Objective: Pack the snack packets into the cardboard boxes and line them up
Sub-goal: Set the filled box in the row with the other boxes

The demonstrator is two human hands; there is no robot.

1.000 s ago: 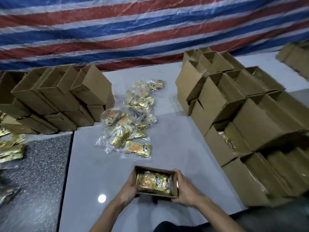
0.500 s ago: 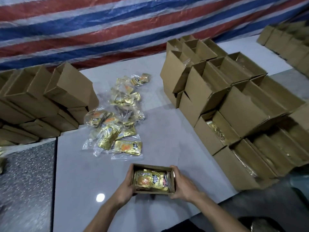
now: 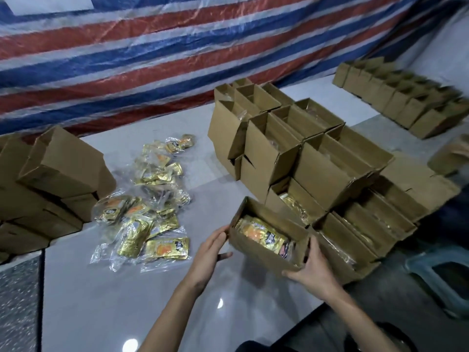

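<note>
Our right hand (image 3: 312, 274) clamps the open brown cardboard box (image 3: 256, 254) of gold snack packets (image 3: 261, 233); left hand (image 3: 209, 252) presses flat opposite. Likely light, stiff: we'd hold both ends.

Gold packets (image 3: 152, 219), brown boxes (image 3: 327, 171), red-blue-white-striped tarp (image 3: 177, 59)

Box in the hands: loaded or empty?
Loaded. The box has an open top, and gold snack packets lie inside. How many lie beneath the top one: cannot tell.
</note>
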